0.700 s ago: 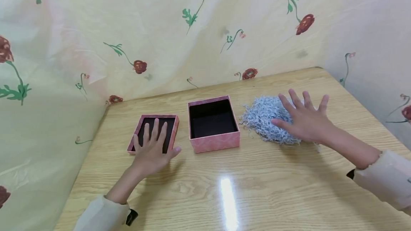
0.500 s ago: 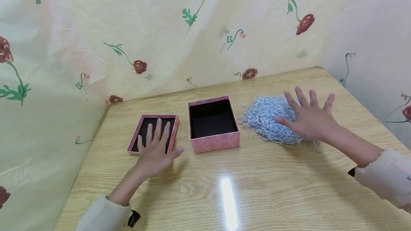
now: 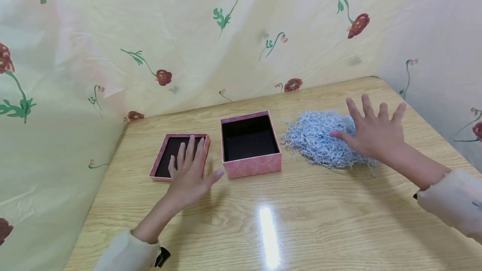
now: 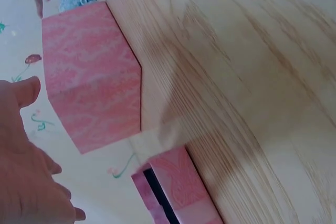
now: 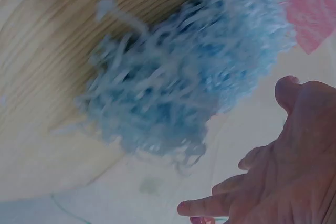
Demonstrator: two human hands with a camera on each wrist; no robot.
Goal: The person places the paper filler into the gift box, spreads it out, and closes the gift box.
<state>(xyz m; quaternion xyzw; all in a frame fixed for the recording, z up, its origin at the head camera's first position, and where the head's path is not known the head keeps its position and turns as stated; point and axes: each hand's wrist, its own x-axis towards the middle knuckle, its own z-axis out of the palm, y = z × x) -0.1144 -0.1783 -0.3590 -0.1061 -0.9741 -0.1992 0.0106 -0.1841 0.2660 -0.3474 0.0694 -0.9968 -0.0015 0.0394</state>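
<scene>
My left hand (image 3: 188, 181), fingers spread and holding nothing, hovers over the near right part of a shallow pink box lid (image 3: 162, 160) that lies with its black inside up. To the right of the lid stands a deeper pink box (image 3: 254, 166), open at the top and black within. A heap of pale blue shredded paper (image 3: 320, 141) lies on the table to the box's right. Above the heap's right side my right hand (image 3: 378, 135) is spread wide, palm down, with nothing in it. In the right wrist view the shredded paper (image 5: 157, 87) shows apart from the fingers.
All of it sits on a light wood-grain table (image 3: 320, 221). A cream cloth with red flowers (image 3: 188, 32) hangs behind the table and along both sides. A few loose paper shreds lie around the heap.
Both hands have drifted to the right with fingers spread, the right one also a little farther away. The lid, box and shredded paper have stayed in place.
</scene>
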